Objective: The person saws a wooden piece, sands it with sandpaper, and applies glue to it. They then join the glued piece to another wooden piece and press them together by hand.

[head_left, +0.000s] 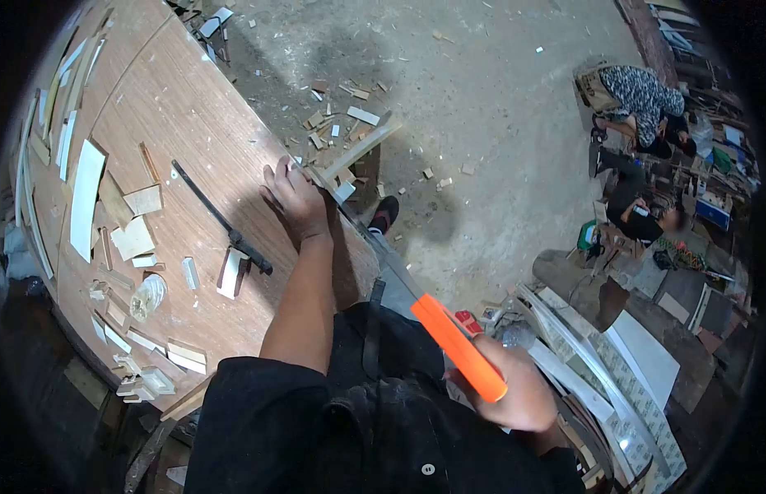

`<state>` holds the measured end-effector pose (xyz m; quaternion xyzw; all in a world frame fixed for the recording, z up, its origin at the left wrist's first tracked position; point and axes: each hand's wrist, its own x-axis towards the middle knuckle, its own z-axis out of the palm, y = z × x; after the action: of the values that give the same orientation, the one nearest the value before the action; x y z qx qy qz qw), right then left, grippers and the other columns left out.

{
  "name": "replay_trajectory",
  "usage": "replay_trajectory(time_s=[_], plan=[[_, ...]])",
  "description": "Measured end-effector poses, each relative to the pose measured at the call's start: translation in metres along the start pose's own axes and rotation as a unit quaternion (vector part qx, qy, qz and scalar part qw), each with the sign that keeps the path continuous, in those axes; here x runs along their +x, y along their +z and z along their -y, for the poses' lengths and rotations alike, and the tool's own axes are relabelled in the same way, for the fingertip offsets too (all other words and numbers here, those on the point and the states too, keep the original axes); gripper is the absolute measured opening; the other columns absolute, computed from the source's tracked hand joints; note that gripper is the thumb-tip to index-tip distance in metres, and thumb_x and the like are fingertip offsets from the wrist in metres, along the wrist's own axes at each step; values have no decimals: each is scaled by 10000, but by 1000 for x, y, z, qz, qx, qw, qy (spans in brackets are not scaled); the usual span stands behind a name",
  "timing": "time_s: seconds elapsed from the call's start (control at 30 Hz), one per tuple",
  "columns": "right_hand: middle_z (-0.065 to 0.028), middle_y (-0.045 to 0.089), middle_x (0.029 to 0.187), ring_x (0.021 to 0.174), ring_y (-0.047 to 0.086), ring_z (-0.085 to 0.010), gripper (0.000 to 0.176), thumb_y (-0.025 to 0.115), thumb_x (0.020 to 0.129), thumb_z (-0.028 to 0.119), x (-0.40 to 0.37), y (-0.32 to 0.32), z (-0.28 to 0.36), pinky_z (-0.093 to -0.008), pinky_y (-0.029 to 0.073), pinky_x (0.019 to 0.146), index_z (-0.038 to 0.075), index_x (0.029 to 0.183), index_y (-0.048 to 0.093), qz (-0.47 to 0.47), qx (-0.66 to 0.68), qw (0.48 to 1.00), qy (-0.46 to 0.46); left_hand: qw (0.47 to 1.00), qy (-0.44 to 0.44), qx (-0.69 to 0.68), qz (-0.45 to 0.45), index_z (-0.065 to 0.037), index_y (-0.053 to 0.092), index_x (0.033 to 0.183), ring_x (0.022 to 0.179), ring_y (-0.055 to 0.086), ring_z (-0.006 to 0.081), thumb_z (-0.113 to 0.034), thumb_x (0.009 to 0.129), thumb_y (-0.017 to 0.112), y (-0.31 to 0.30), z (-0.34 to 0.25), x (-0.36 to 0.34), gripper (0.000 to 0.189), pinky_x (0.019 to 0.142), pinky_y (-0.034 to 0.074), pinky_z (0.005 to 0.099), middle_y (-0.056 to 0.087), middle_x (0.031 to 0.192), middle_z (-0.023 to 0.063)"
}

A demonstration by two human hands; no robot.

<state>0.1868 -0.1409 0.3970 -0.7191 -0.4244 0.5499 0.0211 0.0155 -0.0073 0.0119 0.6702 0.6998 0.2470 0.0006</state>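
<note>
Wooden table [193, 123] littered with offcuts [136, 239]; saw [453, 339] over dusty concrete floor [481, 99].

Orange-handled saw [461, 346], blade slanting up to pale wood strip [358, 148], overhanging brown table [193, 115] edge

The worktop [193, 123] is matt brown wood grain, the wood strip [358, 148] pale and bare. The saw handle [457, 346] is smooth orange plastic, the floor [498, 99] rough, dusty concrete.

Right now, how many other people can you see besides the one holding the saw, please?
2: a person in a patterned top bent over at upper right, and a person in dark clothes just below. Others may be hidden.
</note>
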Motion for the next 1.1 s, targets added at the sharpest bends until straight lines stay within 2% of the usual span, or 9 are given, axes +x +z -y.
replay_trajectory(time_s=[0.27, 0.33, 0.63, 0.7, 0.77, 0.83, 0.9, 1.0, 1.1], plan=[[-155, 617, 737, 716, 639, -379, 292, 765, 782, 175, -2, -1, 28, -408, 484, 610, 50, 967, 577, 39, 29, 998, 46, 999, 13, -49, -1, -65, 521, 875, 1266, 443, 406, -43, 851, 581, -3, 1, 0, 68, 1044, 302, 609, 529, 1257, 103], [-189, 630, 751, 731, 673, -368, 389, 729, 837, 221, -2, -3, 36, -400, 509, 630, 28, 1109, 529, 70, -13, 996, 52, 998, 5, -67, 5, -62, 521, 874, 1265, 443, 408, -42, 849, 581, -4, 1, 4, 68, 1041, 303, 610, 526, 1258, 106], [-172, 642, 854, 790, 652, -380, 278, 736, 818, 151, 46, 40, 8, -403, 496, 664, 44, 1008, 564, -6, 7, 1000, 18, 999, 2, -37, -8, -61, 552, 961, 1279, 429, 401, -62, 880, 543, -3, 0, 3, 82, 1083, 253, 599, 520, 1260, 98], [-180, 632, 879, 795, 641, -394, 259, 724, 828, 142, 36, 32, 17, -408, 501, 683, 40, 1006, 565, 5, 28, 998, 53, 998, -9, -55, 39, -64, 539, 1061, 1313, 397, 405, -84, 869, 579, -4, 2, -3, 197, 1112, 208, 624, 505, 1301, 93], [-176, 612, 833, 767, 627, -409, 227, 701, 851, 155, 20, 19, 21, -428, 498, 674, 34, 985, 563, 7, 21, 999, -34, 996, -25, -64, 52, -60, 535, 1063, 1313, 397, 407, -80, 869, 580, -11, -3, 4, 200, 1109, 214, 625, 504, 1301, 94], [-184, 612, 834, 787, 627, -419, 260, 693, 854, 162, 30, 32, 6, -444, 495, 665, 30, 1041, 570, 1, 50, 999, -6, 994, -43, -77, 63, -57, 530, 1065, 1313, 396, 409, -76, 868, 580, -12, -3, 0, 204, 1107, 220, 626, 504, 1301, 96], [-188, 629, 863, 828, 633, -421, 315, 699, 846, 152, 62, 56, -8, -431, 507, 677, 34, 1109, 573, 2, -46, 998, -39, 999, -1, -34, 21, -72, 551, 936, 1292, 423, 378, -89, 871, 564, -6, 1, 1, 68, 1095, 259, 579, 527, 1269, 85], [-197, 615, 871, 809, 617, -434, 291, 684, 856, 161, 38, 34, 14, -448, 493, 662, 21, 1080, 561, 13, 15, 1000, -18, 1000, 1, -20, 7, -73, 552, 920, 1295, 422, 374, -91, 857, 579, -2, 0, -1, 70, 1092, 265, 586, 530, 1279, 83], [-191, 614, 881, 807, 615, -436, 295, 681, 858, 157, 42, 44, -4, -460, 487, 662, 17, 1082, 551, 8, 49, 998, -33, 998, -9, -46, 50, -45, 539, 1051, 1315, 393, 408, -70, 863, 564, -5, 2, -2, 191, 1101, 219, 629, 507, 1307, 89]])
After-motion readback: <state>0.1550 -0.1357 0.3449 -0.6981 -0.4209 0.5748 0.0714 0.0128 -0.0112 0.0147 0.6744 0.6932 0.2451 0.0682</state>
